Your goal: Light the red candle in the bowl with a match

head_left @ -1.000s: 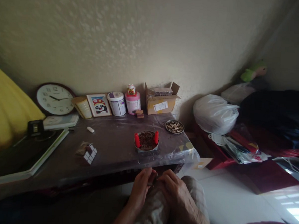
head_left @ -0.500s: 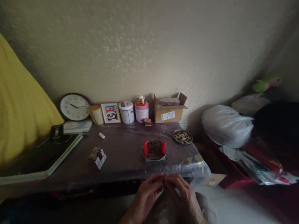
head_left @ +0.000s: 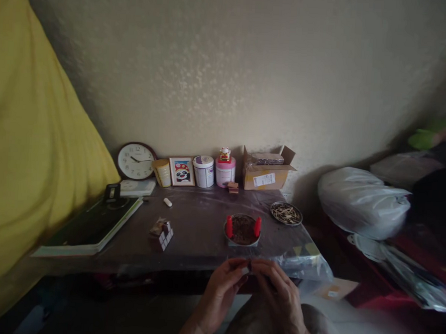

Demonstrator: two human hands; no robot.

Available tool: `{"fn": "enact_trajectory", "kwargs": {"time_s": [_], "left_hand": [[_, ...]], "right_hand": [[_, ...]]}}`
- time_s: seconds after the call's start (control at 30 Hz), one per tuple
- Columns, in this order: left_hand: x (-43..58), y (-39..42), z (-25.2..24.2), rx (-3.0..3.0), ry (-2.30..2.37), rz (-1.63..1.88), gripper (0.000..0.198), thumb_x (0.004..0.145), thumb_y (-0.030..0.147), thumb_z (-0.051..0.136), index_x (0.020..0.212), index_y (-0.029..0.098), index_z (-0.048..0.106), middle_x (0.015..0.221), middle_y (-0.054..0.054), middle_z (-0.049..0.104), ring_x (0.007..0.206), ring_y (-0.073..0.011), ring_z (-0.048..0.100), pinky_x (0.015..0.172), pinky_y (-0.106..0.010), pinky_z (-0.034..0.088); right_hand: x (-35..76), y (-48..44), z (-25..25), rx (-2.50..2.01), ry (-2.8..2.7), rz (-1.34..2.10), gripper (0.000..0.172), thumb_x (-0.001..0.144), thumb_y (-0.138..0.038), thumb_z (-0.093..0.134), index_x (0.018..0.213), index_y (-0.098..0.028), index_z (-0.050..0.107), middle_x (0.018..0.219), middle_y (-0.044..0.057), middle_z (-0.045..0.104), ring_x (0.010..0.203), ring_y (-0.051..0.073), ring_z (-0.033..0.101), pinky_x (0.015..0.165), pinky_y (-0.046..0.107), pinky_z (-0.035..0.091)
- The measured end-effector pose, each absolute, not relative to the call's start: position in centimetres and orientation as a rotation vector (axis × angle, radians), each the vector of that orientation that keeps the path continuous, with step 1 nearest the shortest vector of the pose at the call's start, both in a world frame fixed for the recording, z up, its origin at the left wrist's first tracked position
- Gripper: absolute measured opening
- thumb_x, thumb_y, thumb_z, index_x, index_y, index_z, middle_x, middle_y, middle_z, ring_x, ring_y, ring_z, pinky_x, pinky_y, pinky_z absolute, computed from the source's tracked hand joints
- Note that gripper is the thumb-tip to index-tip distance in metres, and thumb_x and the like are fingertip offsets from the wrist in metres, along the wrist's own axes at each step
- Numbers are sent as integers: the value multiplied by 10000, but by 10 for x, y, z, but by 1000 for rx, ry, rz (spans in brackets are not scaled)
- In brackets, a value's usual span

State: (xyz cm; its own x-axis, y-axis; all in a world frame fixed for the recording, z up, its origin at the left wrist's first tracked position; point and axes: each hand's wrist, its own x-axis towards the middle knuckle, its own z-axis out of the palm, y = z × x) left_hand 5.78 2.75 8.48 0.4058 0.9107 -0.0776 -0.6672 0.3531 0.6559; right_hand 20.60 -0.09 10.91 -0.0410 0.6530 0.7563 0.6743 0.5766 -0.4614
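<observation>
In front of the table's near edge, my left hand [head_left: 222, 291] and my right hand [head_left: 276, 289] meet at their fingertips. Between them they pinch a small box [head_left: 246, 270], pale on one face and dark at the side; it looks like a matchbox, partly covered by the fingers. Just beyond the hands stands a round pot [head_left: 242, 243] filled with dark soil, with a red candle-like stick [head_left: 229, 227] at its left and another red stick [head_left: 257, 227] at its right. A stack of small white-and-dark boxes [head_left: 163, 237] sits to the left.
A round dish of matchsticks [head_left: 286, 213] lies at the table's right. Along the wall stand a clock [head_left: 136, 161], a picture frame [head_left: 182, 172], two tins and an open carton [head_left: 265, 178]. A green board [head_left: 88, 230] occupies the left. White bags [head_left: 359, 199] are beyond the right edge.
The view has turned left, so the table and its things sit further right in the picture. Both hands still hold the small box, whose pale face shows more now.
</observation>
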Motion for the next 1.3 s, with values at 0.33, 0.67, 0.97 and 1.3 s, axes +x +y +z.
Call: {"fn": "enact_trajectory", "kwargs": {"time_s": [0.33,0.67,0.97,1.3], "left_hand": [[52,28,96,598,589,1117,208,709,291,771,867,164,724,900,-64,744,876,-179,649,848,-304,460],[45,27,104,616,648,1193,216,703,313,771,851,166,717,887,-56,739,877,-180,651,859,-318,469],[47,29,105,607,670,1224,251,647,343,811,803,174,709,829,-44,744,826,-169,657,839,-312,472],[38,28,95,635,648,1211,177,781,303,710,898,170,701,934,-51,738,916,-159,642,885,-283,465]], "right_hand": [[198,-4,115,-1118,-1675,-87,151,911,-126,532,962,-240,617,894,44,715,824,172,687,754,278,558],[196,3,121,-1137,-1697,-176,167,911,-100,512,960,-230,604,892,52,694,811,169,663,739,302,543],[193,-1,120,-1100,-1798,-164,191,896,-115,519,979,-244,633,926,47,721,822,170,679,738,303,550],[220,24,100,-1374,-1405,-161,84,914,-223,542,880,-204,617,824,39,700,795,169,677,738,287,547]]}}
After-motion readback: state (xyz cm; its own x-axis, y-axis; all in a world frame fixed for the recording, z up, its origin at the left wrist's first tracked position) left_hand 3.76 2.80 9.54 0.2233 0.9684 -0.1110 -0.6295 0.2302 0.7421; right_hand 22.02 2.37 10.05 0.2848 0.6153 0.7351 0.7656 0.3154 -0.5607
